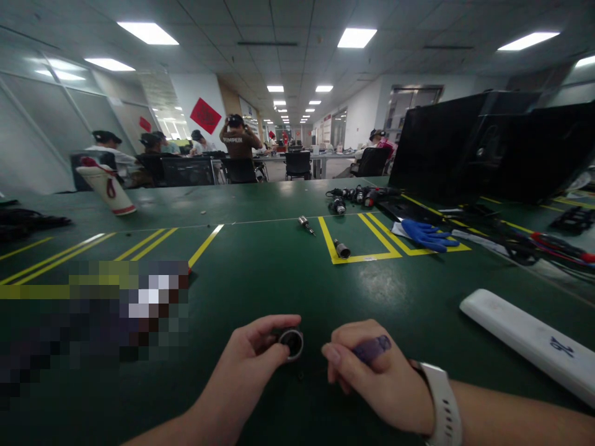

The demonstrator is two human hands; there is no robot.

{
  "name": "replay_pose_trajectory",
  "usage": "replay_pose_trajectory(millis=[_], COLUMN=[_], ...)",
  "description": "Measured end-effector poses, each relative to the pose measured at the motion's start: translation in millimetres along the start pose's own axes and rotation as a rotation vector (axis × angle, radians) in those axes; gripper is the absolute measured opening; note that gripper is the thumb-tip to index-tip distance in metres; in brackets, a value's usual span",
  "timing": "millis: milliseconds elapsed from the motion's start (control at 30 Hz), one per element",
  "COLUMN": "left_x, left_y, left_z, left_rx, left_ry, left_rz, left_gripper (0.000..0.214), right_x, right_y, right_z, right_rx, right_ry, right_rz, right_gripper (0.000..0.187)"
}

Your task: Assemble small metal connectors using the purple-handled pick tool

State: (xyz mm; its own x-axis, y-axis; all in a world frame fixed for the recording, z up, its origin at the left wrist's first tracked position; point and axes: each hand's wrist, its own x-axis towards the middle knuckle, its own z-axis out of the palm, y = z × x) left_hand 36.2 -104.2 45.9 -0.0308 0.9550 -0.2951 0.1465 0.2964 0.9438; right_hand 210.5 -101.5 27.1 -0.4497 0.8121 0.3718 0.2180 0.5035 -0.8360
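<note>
One green bench (260, 272) is spanning the foreground, a long white bar (530, 337) lying toward the right. A left hand (253, 356) is gripping a hollow metal cylinder (292, 341) near the front, its grip narrowed around the piece. Just beside it, a right hand (372, 365) is curling its fingers; whether that grip is holding anything cannot be told. Beyond, a metal socket (343, 249) and a slimmer pointed part (306, 225) are lying apart. Handling the cylinder is seemingly occupying this step, the next move likely calling for a steady left pinch.

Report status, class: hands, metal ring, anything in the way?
Left hand holding metal ring. Right hand curled, contents unclear. Blue glove ahead right, apart from both.
</note>
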Motion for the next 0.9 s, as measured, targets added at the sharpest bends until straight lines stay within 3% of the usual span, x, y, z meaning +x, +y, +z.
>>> replay_pose_trajectory(millis=[400,500,667,900], left_x=[0.3,-2.7,-7.3,-6.3], left_y=[-1.8,-0.7,1.0,-0.7], left_z=[0.4,0.7,1.7,2.0], left_rx=[-0.008,0.0,-0.001,-0.098], left_ry=[-0.038,-0.049,-0.086,-0.09], left_rz=[-0.014,-0.001,-0.019,-0.104], left_gripper=[0.032,0.03,0.027,0.033], right_x=[5.4,7.3,11.1,11.6], right_y=[6.4,4.8,9.1,23.1], right_z=[9.8,9.6,11.8,16.5], right_rx=[0.001,0.031,0.231,0.511], right_ry=[-0.054,-0.052,-0.002,0.101], right_rz=[0.15,0.25,0.543,0.642], right_gripper=[0.038,0.039,0.036,0.042])
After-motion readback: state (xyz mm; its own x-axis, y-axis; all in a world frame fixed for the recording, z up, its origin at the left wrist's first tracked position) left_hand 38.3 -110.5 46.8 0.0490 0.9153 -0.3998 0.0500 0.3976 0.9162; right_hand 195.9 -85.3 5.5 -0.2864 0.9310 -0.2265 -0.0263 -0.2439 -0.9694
